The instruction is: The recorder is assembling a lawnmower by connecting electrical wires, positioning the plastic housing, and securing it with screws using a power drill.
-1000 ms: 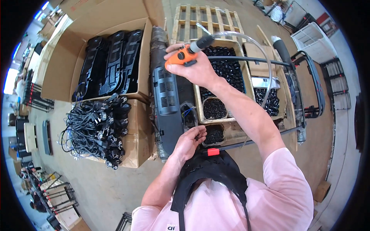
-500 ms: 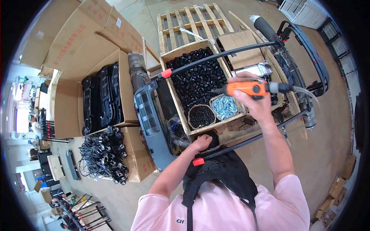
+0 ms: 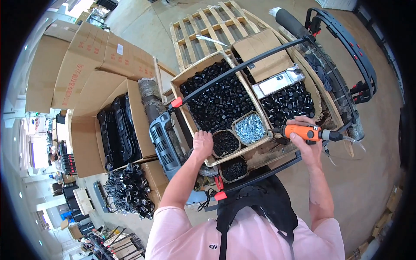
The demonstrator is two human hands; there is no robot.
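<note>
My right hand [image 3: 305,143] grips an orange electric screwdriver [image 3: 300,131], its dark tip aimed left and a cord trailing from the other end. My left hand [image 3: 202,146] is closed at the near left side of a wooden box [image 3: 243,152]; whatever its fingers hold is hidden. Beside it stands a small tub of tiny black parts [image 3: 226,144], then a tub of silver screws [image 3: 250,129]. Black plastic caps [image 3: 221,95] fill the rest of that compartment. Another tub of black screws [image 3: 234,169] sits outside the box, nearest my body.
A black tube frame [image 3: 242,66] with red end caps lies across the box, a grey vented panel [image 3: 166,141] at its left. Cartons [image 3: 89,147] holding black mouldings and a heap of cables [image 3: 130,190] stand left. A wooden pallet [image 3: 206,28] lies beyond.
My left hand has left the near tub and moved up and left to the box's side. My right hand has brought the screwdriver right and closer to me. The view has shifted.
</note>
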